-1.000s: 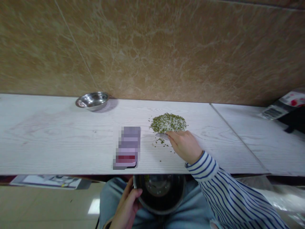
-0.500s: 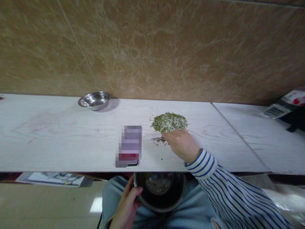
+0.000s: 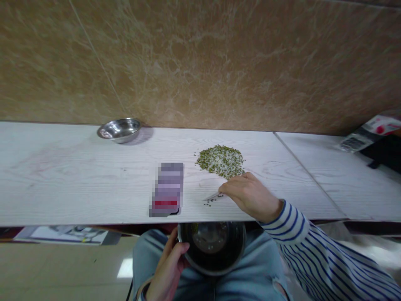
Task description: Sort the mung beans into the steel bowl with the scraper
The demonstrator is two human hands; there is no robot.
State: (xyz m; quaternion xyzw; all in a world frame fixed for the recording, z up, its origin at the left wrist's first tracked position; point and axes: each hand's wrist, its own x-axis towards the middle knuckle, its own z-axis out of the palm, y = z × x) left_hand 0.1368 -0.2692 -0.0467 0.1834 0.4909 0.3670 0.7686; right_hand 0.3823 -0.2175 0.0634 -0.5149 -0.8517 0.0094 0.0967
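Note:
My right hand (image 3: 250, 196) pinches a thin, shiny greyish piece (image 3: 212, 196), its edge low over the white tabletop; its exact kind is hard to make out. A few small green beans (image 3: 210, 202) lie right by that edge. Just beyond the hand spreads a pile of green beans (image 3: 221, 161) with white showing among them. Below the table's front edge, my left hand (image 3: 173, 261) grips the left rim of a deep metal bowl (image 3: 216, 271), thumb on top. The bowl rests at my lap, dark inside, with a few greenish bits at its far left.
A phone (image 3: 169, 188) with a blurred-out screen lies left of the beans. Near the wall stands a shallow steel bowl (image 3: 120, 131). A plastic packet (image 3: 360, 138) and a black object (image 3: 385, 154) are at the far right. A seam (image 3: 308, 173) crosses the white table (image 3: 62, 184).
My right hand has moved toward the table's front edge, taking the thin piece and a few beans away from the pile. My left hand keeps its grip on the bowl.

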